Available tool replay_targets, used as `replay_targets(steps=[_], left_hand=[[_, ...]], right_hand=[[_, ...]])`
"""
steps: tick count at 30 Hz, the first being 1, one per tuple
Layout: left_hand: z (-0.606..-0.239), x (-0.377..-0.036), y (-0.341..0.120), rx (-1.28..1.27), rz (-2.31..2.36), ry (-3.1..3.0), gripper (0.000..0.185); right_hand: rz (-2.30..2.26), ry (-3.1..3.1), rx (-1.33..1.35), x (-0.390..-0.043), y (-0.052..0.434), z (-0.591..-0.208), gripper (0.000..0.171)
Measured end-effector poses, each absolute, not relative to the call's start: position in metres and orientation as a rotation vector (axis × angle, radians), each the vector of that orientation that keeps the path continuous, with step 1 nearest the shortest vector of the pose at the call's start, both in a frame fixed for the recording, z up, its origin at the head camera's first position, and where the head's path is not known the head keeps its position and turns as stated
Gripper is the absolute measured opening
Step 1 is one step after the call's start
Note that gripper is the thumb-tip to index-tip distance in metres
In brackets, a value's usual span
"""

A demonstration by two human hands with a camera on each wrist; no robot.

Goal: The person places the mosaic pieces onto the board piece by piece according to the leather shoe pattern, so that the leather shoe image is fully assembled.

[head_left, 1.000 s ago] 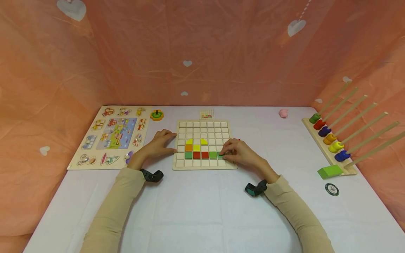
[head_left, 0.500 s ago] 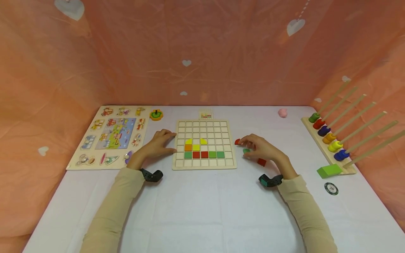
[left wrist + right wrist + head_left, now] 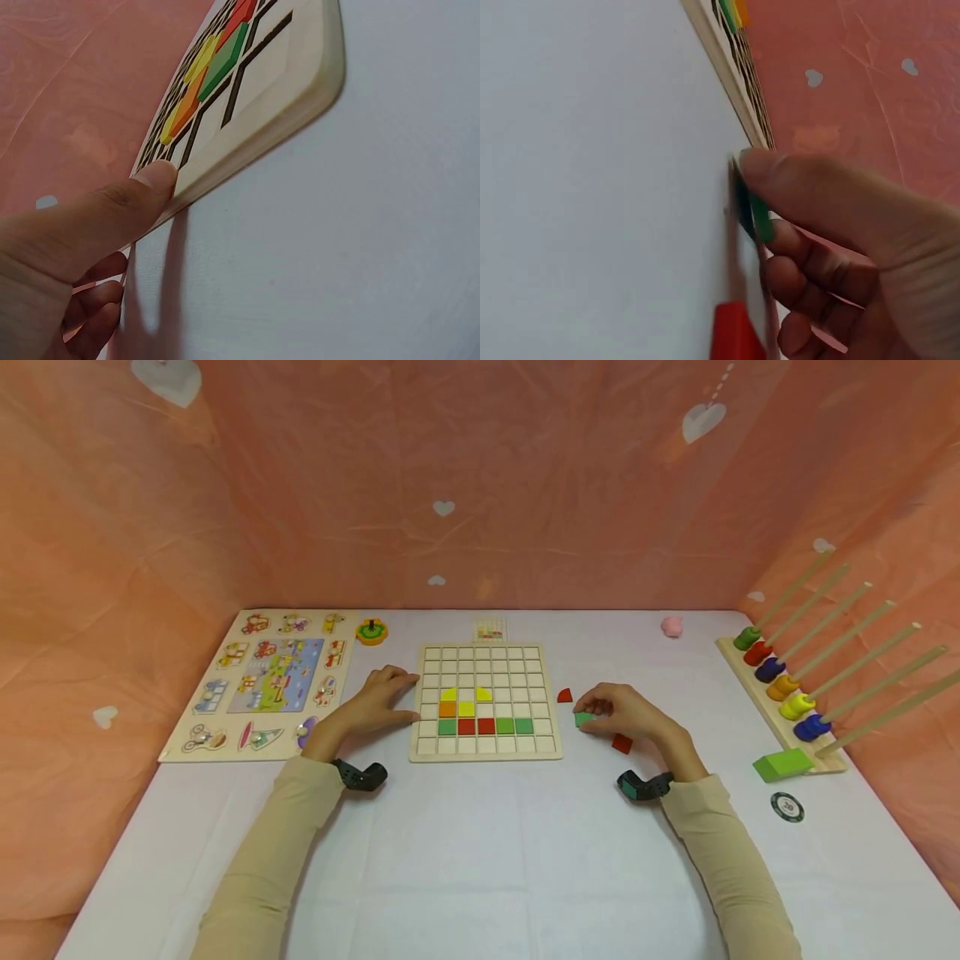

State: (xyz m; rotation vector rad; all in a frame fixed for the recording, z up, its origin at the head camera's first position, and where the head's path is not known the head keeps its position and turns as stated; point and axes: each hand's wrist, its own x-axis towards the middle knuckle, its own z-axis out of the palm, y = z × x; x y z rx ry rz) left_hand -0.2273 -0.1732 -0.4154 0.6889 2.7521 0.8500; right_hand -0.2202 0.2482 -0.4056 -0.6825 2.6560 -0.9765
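A wooden grid board (image 3: 484, 750) lies mid-table with yellow, orange, green and red tiles in its lower rows (image 3: 484, 725). My left hand (image 3: 375, 702) rests against the board's left edge, thumb (image 3: 142, 191) pressed on the rim (image 3: 300, 112), fingers relaxed. My right hand (image 3: 618, 710) sits just right of the board and pinches a small green tile (image 3: 583, 718) (image 3: 759, 216) between thumb and fingers, close to the table. A red quarter-round piece (image 3: 564, 696) lies beyond it and a red square tile (image 3: 622, 743) (image 3: 733, 330) lies beside the hand.
A picture peg puzzle (image 3: 266, 681) lies at left, with a green-yellow ring toy (image 3: 371, 632) behind it. A small pattern card (image 3: 490, 630) lies past the board. At right stand a rod rack with coloured rings (image 3: 780, 689), a green block (image 3: 782, 766), a round chip (image 3: 787, 807) and a pink blob (image 3: 672, 626).
My right hand left the board's bottom row, where a green tile now sits, moved right onto the table and took up a loose green tile. The left hand stayed put.
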Motion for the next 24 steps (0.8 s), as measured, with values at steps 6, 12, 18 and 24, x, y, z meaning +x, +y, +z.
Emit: replay_targets(steps=[6,12,18,24], left_hand=[[-0.415,-0.227,-0.173,0.676,0.849,2.752,0.071],[-0.416,-0.228,-0.173,0.672,0.848,2.752,0.071],[-0.416,-0.228,-0.173,0.687,0.851,2.754,0.071],[-0.417,-0.228,-0.173,0.71,0.843,2.765,0.07]], right_hand=[[-1.061,2.656,-0.747,-0.225,0.235,-0.402,0.025],[-1.157,2.649,-0.969,-0.234,0.21,-0.4,0.026],[-1.203,2.638,-1.074,-0.237,0.177,-0.401,0.027],[-1.208,2.645,-1.106,-0.238,0.146,-0.407,0.027]])
